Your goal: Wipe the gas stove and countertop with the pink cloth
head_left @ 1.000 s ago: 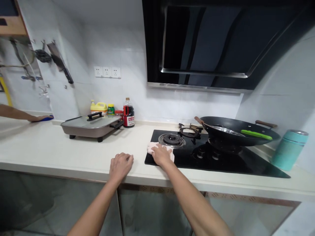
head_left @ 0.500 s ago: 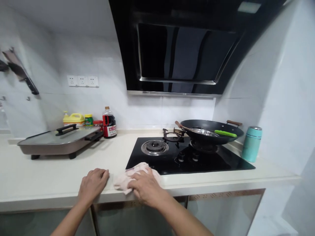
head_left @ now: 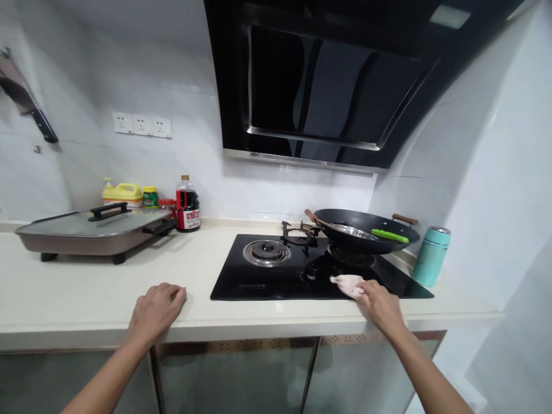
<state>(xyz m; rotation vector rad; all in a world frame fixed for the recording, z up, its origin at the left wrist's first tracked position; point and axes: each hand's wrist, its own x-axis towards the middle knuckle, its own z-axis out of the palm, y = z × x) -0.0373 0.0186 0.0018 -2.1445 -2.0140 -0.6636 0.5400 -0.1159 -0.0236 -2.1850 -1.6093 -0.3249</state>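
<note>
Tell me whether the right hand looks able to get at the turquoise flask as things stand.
Probably yes: the turquoise flask stands near the right hand, and the wok sits to one side, not between them. The pale cloth in its grip may need letting go first.

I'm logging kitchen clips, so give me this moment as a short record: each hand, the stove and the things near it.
Left hand: fingers bent, on the counter; no held item visible
Right hand: gripping a pale cloth at the stove's front
Stove: black top; wok on its right side
Right of stove: turquoise flask
Left of stove: lidded pan, sauce bottle
</note>
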